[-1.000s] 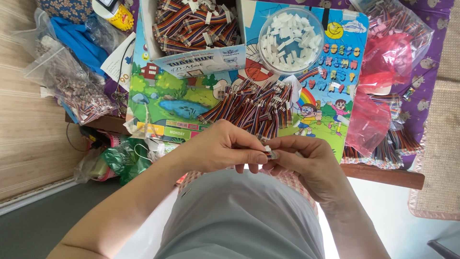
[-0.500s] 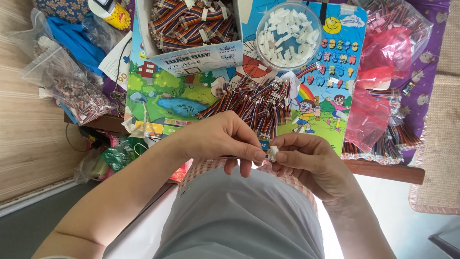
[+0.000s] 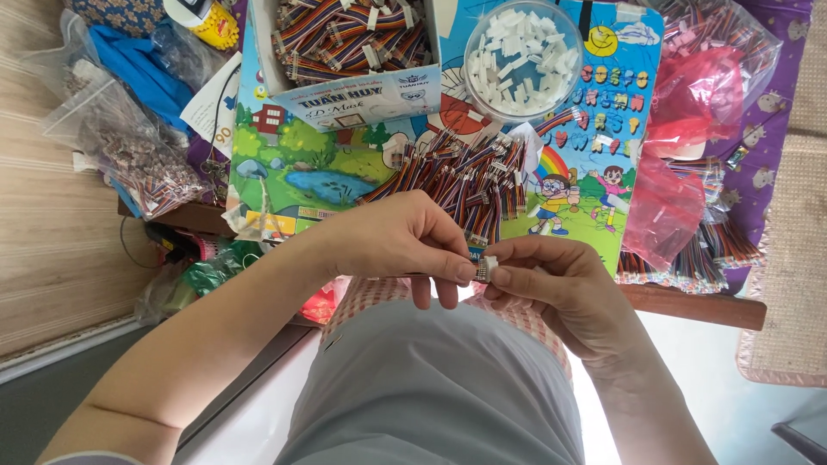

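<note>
While both hands meet low over the person's lap, the left hand (image 3: 405, 237) pinches a small white connector (image 3: 488, 268) between thumb and forefinger, and the right hand (image 3: 551, 280) closes its fingertips on the same piece from the 3 o'clock side, so the two grips touch at it. Just above them, toward 12 o'clock, lies a loose pile of striped ribbon cables (image 3: 457, 176) on a bright cartoon-printed board (image 3: 293, 164). Further up at 12 o'clock sits a round clear tub of white connectors (image 3: 521, 56), and at 11 o'clock a cardboard box of more cables (image 3: 345, 52). Red plastic bags (image 3: 689, 146) lie at 2 o'clock, and a clear bag of small parts (image 3: 129, 151) at 9 o'clock.
</note>
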